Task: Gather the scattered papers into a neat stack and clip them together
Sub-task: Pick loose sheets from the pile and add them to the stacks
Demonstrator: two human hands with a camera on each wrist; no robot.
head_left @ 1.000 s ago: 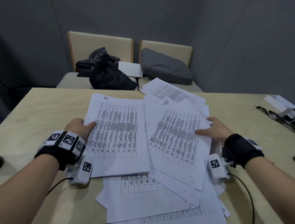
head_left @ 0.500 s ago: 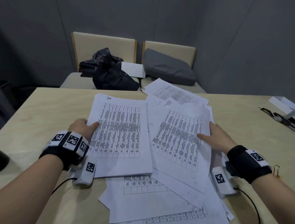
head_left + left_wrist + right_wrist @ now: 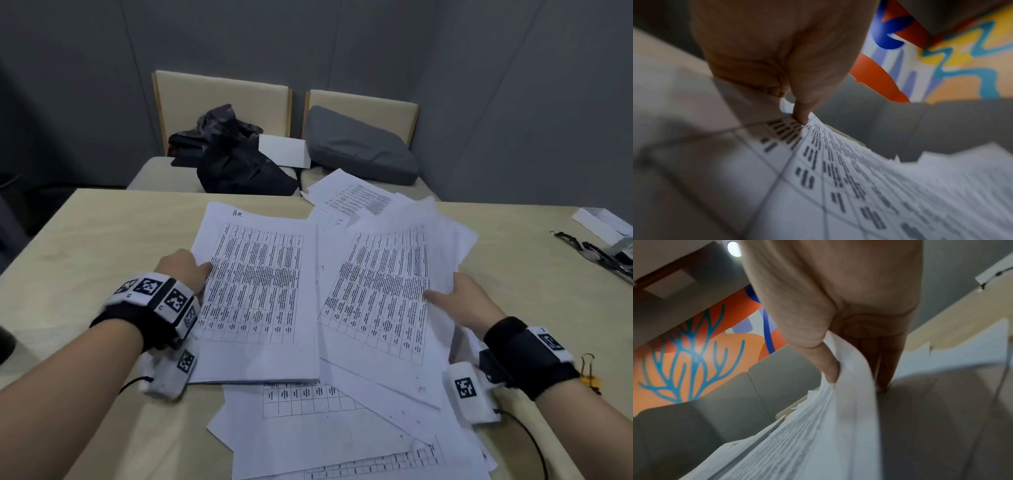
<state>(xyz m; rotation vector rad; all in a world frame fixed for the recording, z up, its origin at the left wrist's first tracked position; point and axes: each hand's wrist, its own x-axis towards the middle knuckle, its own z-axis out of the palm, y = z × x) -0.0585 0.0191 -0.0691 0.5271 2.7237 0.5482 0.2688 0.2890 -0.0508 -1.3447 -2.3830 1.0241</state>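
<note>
White sheets printed with tables lie spread over the middle of the beige table (image 3: 85,240). My left hand (image 3: 183,270) pinches the left edge of a thick squared-up stack (image 3: 260,291), thumb on top; the left wrist view shows that thumb (image 3: 800,112) pressing the printed page (image 3: 838,186). My right hand (image 3: 459,303) grips the right edge of a looser bundle of sheets (image 3: 383,298), thumb above, fingers below, lifting that edge (image 3: 840,402). More loose sheets (image 3: 308,431) lie underneath, near the front edge. A binder clip (image 3: 587,365) peeks out behind my right wrist.
Two beige chairs stand behind the table, one bearing a dark bag (image 3: 236,161) and a white paper, the other a grey cushion (image 3: 359,150). At the far right lie a white box (image 3: 603,222) and a dark strap with clips (image 3: 589,253).
My right hand has slid back along the bundle's right edge and taken hold of it, raising that edge. The left hand stays on its stack.
</note>
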